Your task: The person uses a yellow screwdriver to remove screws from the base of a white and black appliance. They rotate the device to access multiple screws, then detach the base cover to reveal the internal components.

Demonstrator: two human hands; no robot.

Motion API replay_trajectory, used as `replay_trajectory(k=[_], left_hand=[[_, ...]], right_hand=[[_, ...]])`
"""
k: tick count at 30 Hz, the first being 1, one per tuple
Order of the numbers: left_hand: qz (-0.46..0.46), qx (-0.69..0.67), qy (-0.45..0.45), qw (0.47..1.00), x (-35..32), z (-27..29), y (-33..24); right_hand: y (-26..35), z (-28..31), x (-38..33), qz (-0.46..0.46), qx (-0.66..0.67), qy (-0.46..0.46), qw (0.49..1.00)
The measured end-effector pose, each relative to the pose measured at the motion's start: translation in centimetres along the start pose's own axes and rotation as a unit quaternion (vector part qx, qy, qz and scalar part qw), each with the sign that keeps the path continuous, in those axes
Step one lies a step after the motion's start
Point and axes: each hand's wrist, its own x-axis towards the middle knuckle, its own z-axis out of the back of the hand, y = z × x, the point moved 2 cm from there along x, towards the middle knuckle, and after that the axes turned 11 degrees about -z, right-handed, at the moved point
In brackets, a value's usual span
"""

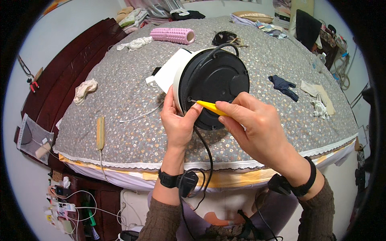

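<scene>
A white appliance with a round black base [225, 76] lies tipped on the bed, its underside facing me. My left hand [179, 120] grips the base's pale rim at the near left, the thumb by the screwdriver shaft. In my right hand [253, 120] is a screwdriver with a yellow handle [211, 107]. Its thin metal shaft reaches a screw hole [189, 99] near the base's left edge; whether a screw sits in it I cannot tell. A black cord [208, 150] hangs below the base, and a dark loop arches over its top.
The bed's grey floral cover [132, 92] spreads all around. On it lie a pink foam roller [172, 35], a dark hairpiece-like bundle [225, 38], a navy garment [284, 86], pale cloths [319, 94] and a yellow corded stick [100, 133]. Cables [86, 207] tangle at lower left.
</scene>
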Motion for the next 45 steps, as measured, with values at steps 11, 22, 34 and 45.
replay_trajectory(k=[11,22,34,45], left_hand=[[-0.001,-0.014,0.007,1.0,0.0,0.1,0.2],[-0.002,-0.007,0.001,1.0,-0.2,0.2,0.6],[-0.005,0.054,-0.019,0.998,-0.5,-0.4,1.2],[-0.036,0.129,-0.021,0.991,-1.9,-0.9,2.7]], right_hand=[[0.0,-0.7,0.5,-0.006,-0.014,0.007,1.0],[0.9,-0.6,0.7,-0.009,-0.049,0.025,0.998],[3.5,-0.6,1.7,0.126,-0.276,0.085,0.949],[0.6,0.4,3.2,-0.238,0.022,0.181,0.954]])
